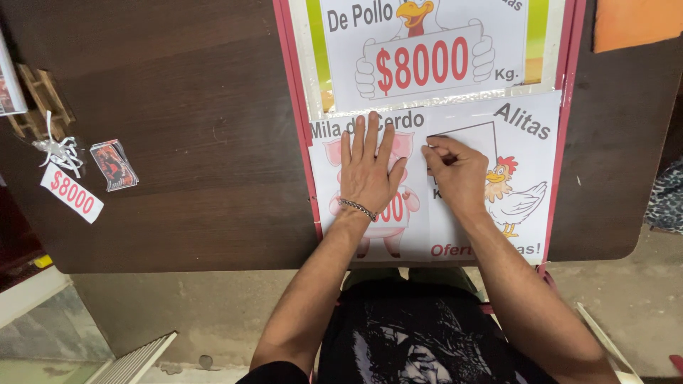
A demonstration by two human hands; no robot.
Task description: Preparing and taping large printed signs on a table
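Left hand: my left hand lies flat, fingers spread, palm down on the pig picture of the printed poster sheet, pinning it; it grips nothing.
Right hand: my right hand is pinched shut, thumb and fingertips together at the corner of a small white paper patch that sits on the sheet just left of the chicken drawing.
Where the work sits: the sheet lies on a red-framed board on the dark wooden table, below a second poster under clear film.
Step in hand: I judge I am seating or peeling the patch at its upper left corner while the other palm keeps the sheet from sliding.
Next move calls for: a slow, flat pull or press along the patch edge, palm kept firm.
Edges: the near table edge runs just under my wrists; the red frame borders both sides of the sheet.
Open room: wide bare tabletop to the left, up to a small price tag, a packet and a ribbon; less room on the right.
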